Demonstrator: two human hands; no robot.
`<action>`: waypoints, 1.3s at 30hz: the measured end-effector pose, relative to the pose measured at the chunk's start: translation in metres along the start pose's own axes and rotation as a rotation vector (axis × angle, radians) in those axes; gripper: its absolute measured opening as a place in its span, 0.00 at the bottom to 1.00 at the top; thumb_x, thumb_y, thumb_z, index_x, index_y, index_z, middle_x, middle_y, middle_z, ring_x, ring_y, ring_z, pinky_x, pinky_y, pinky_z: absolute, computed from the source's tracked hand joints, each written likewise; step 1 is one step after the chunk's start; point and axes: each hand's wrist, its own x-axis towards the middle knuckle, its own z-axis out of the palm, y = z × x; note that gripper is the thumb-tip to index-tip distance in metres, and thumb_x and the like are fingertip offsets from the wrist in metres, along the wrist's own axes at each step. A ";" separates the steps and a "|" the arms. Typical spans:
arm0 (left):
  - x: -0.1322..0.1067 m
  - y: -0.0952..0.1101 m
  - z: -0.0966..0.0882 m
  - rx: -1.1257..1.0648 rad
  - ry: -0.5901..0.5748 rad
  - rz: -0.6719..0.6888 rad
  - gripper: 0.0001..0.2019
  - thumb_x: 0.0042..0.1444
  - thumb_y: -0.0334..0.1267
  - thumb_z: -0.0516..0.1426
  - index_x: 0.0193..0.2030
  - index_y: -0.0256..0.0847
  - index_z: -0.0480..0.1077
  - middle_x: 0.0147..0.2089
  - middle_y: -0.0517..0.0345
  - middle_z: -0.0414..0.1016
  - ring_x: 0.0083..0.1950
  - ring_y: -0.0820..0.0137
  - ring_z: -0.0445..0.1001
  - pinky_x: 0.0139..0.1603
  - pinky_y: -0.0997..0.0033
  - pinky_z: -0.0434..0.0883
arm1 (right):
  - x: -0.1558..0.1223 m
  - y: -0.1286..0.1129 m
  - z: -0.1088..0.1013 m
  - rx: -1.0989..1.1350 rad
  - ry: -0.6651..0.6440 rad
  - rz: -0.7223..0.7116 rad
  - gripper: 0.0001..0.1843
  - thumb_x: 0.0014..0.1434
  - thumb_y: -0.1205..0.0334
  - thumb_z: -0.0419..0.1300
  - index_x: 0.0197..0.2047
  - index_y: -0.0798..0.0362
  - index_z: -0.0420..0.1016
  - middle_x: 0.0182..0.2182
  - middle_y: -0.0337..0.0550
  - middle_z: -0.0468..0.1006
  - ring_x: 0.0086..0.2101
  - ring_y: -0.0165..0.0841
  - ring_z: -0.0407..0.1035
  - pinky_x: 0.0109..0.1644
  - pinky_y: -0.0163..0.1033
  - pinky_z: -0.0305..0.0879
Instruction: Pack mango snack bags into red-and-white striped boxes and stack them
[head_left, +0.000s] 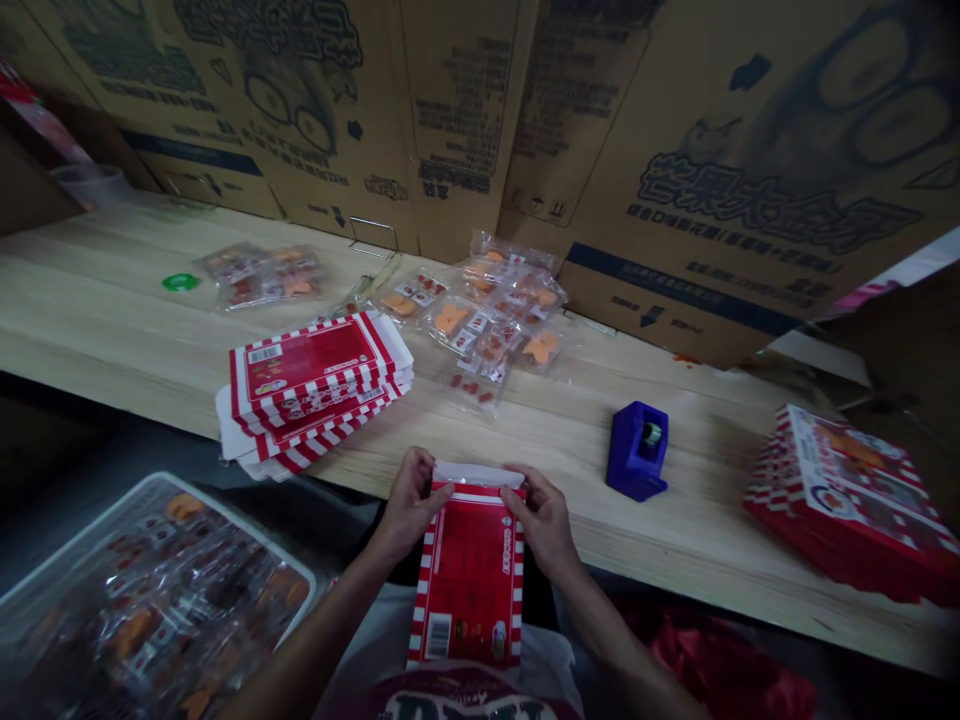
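Observation:
A red carton with red-and-white striped sides (476, 570) rests against my body at the table's front edge, its barcode end toward me. At its far end a white flap (480, 473) stands up. My left hand (412, 500) grips the far left corner, thumb on the red face. On the far right corner my right hand (545, 515) grips in the same way. Both hands are closed on the carton, their other fingers partly hidden behind it. To the left lies a stack of flattened striped cartons (319, 375).
Clear packets of orange pieces (487, 310) lie at the table's back, with more packets (262, 270) to the left. A blue tape dispenser (637, 450) stands right. Striped window boxes (847, 490) are far right. A white-rimmed bin (304, 570) holds packets lower left. Cardboard boxes (450, 90) line the back.

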 end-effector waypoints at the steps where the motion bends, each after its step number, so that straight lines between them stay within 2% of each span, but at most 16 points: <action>1: 0.001 0.002 -0.002 0.020 -0.025 0.013 0.15 0.52 0.36 0.61 0.44 0.44 0.63 0.32 0.65 0.66 0.32 0.75 0.67 0.32 0.77 0.64 | 0.001 -0.001 -0.002 -0.035 -0.034 -0.020 0.09 0.55 0.57 0.63 0.40 0.49 0.76 0.32 0.39 0.72 0.33 0.33 0.67 0.37 0.36 0.64; 3: 0.003 0.007 -0.007 0.123 -0.123 0.048 0.15 0.53 0.37 0.60 0.47 0.42 0.66 0.34 0.61 0.68 0.34 0.73 0.68 0.34 0.75 0.65 | 0.002 -0.002 -0.006 -0.085 -0.090 -0.070 0.07 0.56 0.57 0.62 0.34 0.50 0.78 0.32 0.41 0.73 0.35 0.34 0.68 0.40 0.37 0.64; 5: 0.005 0.012 -0.012 0.255 -0.212 0.109 0.11 0.53 0.39 0.60 0.43 0.39 0.72 0.35 0.57 0.70 0.36 0.70 0.70 0.37 0.73 0.66 | 0.003 -0.004 -0.010 -0.109 -0.129 -0.097 0.08 0.57 0.56 0.61 0.34 0.51 0.78 0.37 0.44 0.75 0.39 0.35 0.69 0.43 0.38 0.64; 7: 0.005 0.018 -0.014 0.345 -0.250 0.145 0.09 0.55 0.40 0.59 0.36 0.37 0.76 0.35 0.54 0.72 0.38 0.69 0.70 0.39 0.71 0.66 | 0.004 -0.007 -0.013 -0.124 -0.161 -0.084 0.12 0.60 0.53 0.58 0.33 0.52 0.78 0.40 0.45 0.76 0.41 0.36 0.70 0.44 0.38 0.64; 9: 0.004 0.024 -0.014 0.383 -0.243 0.132 0.12 0.59 0.41 0.56 0.32 0.37 0.77 0.35 0.53 0.73 0.38 0.69 0.71 0.39 0.71 0.66 | 0.005 -0.009 -0.015 -0.131 -0.184 -0.049 0.15 0.60 0.52 0.58 0.31 0.52 0.78 0.38 0.45 0.77 0.39 0.35 0.71 0.42 0.37 0.65; 11: 0.003 0.029 -0.013 0.420 -0.244 0.119 0.14 0.60 0.42 0.55 0.30 0.37 0.77 0.32 0.54 0.73 0.35 0.69 0.71 0.37 0.72 0.66 | 0.006 -0.011 -0.017 -0.130 -0.210 -0.007 0.12 0.57 0.52 0.61 0.32 0.52 0.77 0.33 0.43 0.78 0.33 0.33 0.70 0.37 0.36 0.65; 15: 0.007 0.037 -0.010 0.487 -0.201 0.148 0.08 0.53 0.39 0.60 0.31 0.38 0.78 0.29 0.55 0.75 0.32 0.69 0.72 0.33 0.73 0.66 | 0.011 -0.019 -0.019 -0.174 -0.230 0.033 0.09 0.52 0.55 0.65 0.32 0.53 0.77 0.27 0.40 0.77 0.27 0.32 0.69 0.30 0.34 0.64; 18: 0.014 0.042 -0.006 0.452 -0.190 0.045 0.08 0.51 0.39 0.60 0.28 0.37 0.78 0.25 0.56 0.75 0.27 0.71 0.70 0.29 0.74 0.64 | 0.020 -0.030 -0.022 -0.188 -0.223 0.017 0.09 0.52 0.56 0.64 0.28 0.54 0.76 0.22 0.38 0.75 0.24 0.30 0.66 0.27 0.33 0.62; 22: 0.021 0.048 0.000 0.316 -0.209 -0.077 0.11 0.48 0.41 0.61 0.24 0.35 0.75 0.21 0.59 0.72 0.23 0.74 0.66 0.25 0.76 0.62 | 0.028 -0.037 -0.026 -0.195 -0.249 0.004 0.10 0.51 0.58 0.63 0.23 0.54 0.73 0.20 0.37 0.73 0.22 0.28 0.65 0.26 0.33 0.60; 25: 0.018 0.053 0.001 0.319 -0.254 -0.024 0.15 0.53 0.43 0.59 0.22 0.35 0.73 0.23 0.59 0.70 0.25 0.74 0.66 0.26 0.76 0.62 | 0.025 -0.037 -0.029 -0.217 -0.239 -0.042 0.12 0.54 0.57 0.62 0.23 0.54 0.73 0.21 0.38 0.74 0.24 0.29 0.66 0.28 0.33 0.62; 27: 0.013 0.053 -0.001 0.367 -0.285 0.053 0.16 0.57 0.43 0.57 0.24 0.35 0.74 0.26 0.57 0.72 0.29 0.73 0.68 0.29 0.75 0.64 | 0.020 -0.036 -0.031 -0.216 -0.228 -0.079 0.13 0.56 0.56 0.61 0.25 0.54 0.75 0.23 0.40 0.75 0.26 0.30 0.67 0.29 0.34 0.63; 29: 0.008 0.049 -0.002 0.366 -0.306 0.079 0.12 0.56 0.42 0.59 0.32 0.35 0.77 0.33 0.54 0.76 0.35 0.69 0.72 0.35 0.74 0.67 | 0.013 -0.032 -0.032 -0.196 -0.212 -0.100 0.11 0.56 0.55 0.62 0.30 0.54 0.76 0.27 0.41 0.77 0.28 0.32 0.70 0.32 0.35 0.66; 31: 0.005 0.042 -0.004 0.255 -0.302 0.024 0.12 0.52 0.41 0.62 0.41 0.37 0.77 0.40 0.52 0.78 0.39 0.66 0.74 0.40 0.71 0.70 | 0.009 -0.029 -0.032 -0.161 -0.188 -0.095 0.10 0.54 0.54 0.64 0.34 0.53 0.77 0.30 0.42 0.79 0.31 0.34 0.72 0.34 0.36 0.68; 34: 0.005 0.032 -0.003 0.038 -0.255 -0.086 0.23 0.48 0.39 0.65 0.52 0.39 0.72 0.44 0.51 0.78 0.42 0.65 0.75 0.42 0.67 0.72 | 0.006 -0.024 -0.031 -0.113 -0.138 -0.084 0.11 0.53 0.55 0.65 0.38 0.52 0.76 0.34 0.43 0.80 0.34 0.35 0.73 0.36 0.38 0.70; 36: 0.005 0.029 -0.001 -0.019 -0.233 -0.115 0.25 0.47 0.38 0.66 0.53 0.39 0.70 0.43 0.51 0.79 0.41 0.65 0.76 0.43 0.67 0.73 | 0.007 -0.022 -0.031 -0.078 -0.126 -0.074 0.12 0.53 0.56 0.66 0.39 0.51 0.76 0.34 0.43 0.80 0.34 0.35 0.74 0.37 0.38 0.71; 39: 0.005 0.029 0.001 -0.024 -0.235 -0.105 0.18 0.47 0.39 0.66 0.45 0.37 0.75 0.40 0.51 0.79 0.39 0.66 0.76 0.40 0.68 0.73 | 0.007 -0.023 -0.031 -0.052 -0.141 -0.053 0.11 0.52 0.55 0.66 0.37 0.51 0.76 0.33 0.43 0.80 0.33 0.35 0.74 0.35 0.38 0.71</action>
